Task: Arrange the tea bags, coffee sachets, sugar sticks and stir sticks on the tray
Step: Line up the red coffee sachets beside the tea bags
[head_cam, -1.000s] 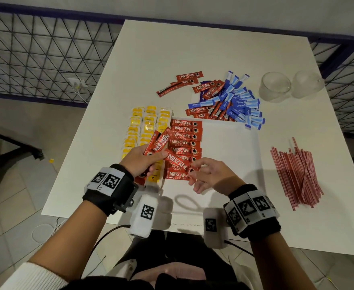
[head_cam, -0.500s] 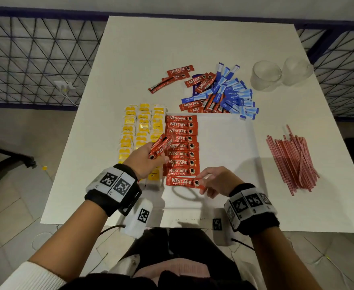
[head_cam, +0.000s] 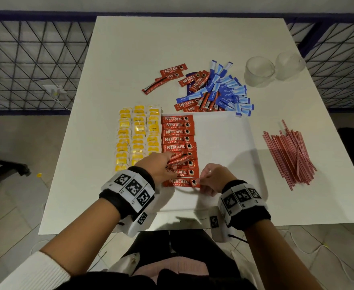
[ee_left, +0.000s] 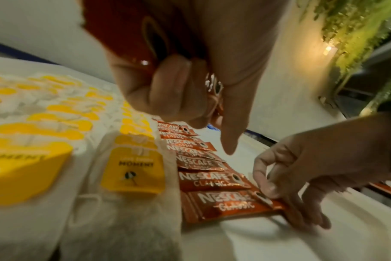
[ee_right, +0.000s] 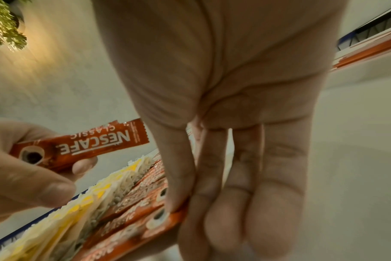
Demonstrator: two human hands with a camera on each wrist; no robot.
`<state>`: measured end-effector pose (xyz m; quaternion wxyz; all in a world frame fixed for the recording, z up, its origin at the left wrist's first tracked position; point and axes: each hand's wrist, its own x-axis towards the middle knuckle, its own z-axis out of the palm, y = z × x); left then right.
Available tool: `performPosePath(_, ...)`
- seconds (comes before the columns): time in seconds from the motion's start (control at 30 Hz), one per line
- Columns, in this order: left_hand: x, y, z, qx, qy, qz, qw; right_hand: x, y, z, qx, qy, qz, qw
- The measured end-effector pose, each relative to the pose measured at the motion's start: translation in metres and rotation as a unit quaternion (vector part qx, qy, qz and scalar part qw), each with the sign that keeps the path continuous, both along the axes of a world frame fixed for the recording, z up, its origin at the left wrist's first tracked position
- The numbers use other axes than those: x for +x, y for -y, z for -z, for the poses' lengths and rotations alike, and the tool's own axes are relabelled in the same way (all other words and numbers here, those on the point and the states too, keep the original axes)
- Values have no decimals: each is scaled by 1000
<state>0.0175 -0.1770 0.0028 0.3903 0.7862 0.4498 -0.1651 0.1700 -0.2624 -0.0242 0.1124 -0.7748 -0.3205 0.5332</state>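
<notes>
Head view: the left hand point(head_cam: 158, 167) grips spare coffee sachets point(head_cam: 179, 159) mid-frame, ready to feed the red column on the tray point(head_cam: 224, 143); left wrist view: the right hand point(ee_left: 301, 173) pinches the nearest sachet point(ee_left: 230, 204) at its end, probably squaring it; right wrist view: tea bags point(ee_right: 83, 203) lie lower left

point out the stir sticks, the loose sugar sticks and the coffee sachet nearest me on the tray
stir sticks point(head_cam: 290, 152): head view, middle of the red striped pile.
sugar sticks point(head_cam: 227, 94): head view, centre of the blue heap.
nearest coffee sachet point(head_cam: 179, 182): head view, on its printed name.
</notes>
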Motion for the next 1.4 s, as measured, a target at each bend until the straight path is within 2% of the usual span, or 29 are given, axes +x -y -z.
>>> performPosePath(0.13,7,3,1,30,-57,82,995,-2,-5,-6,-27,9,-24,999)
performPosePath(0.4,12,10,8,61,-102,121,986,-2,-5,-2,-14,26,-3,1000)
performPosePath(0.87,14,16,14,90,-121,110,982,-5,-9,-5,-21,47,-33,998)
performPosePath(1.2,12,17,24,62,-111,80,989,3,-2,-3,-4,8,10,1000)
performPosePath(1.4,12,16,22,60,-105,93,988,9,2,-2,10,3,13,1000)
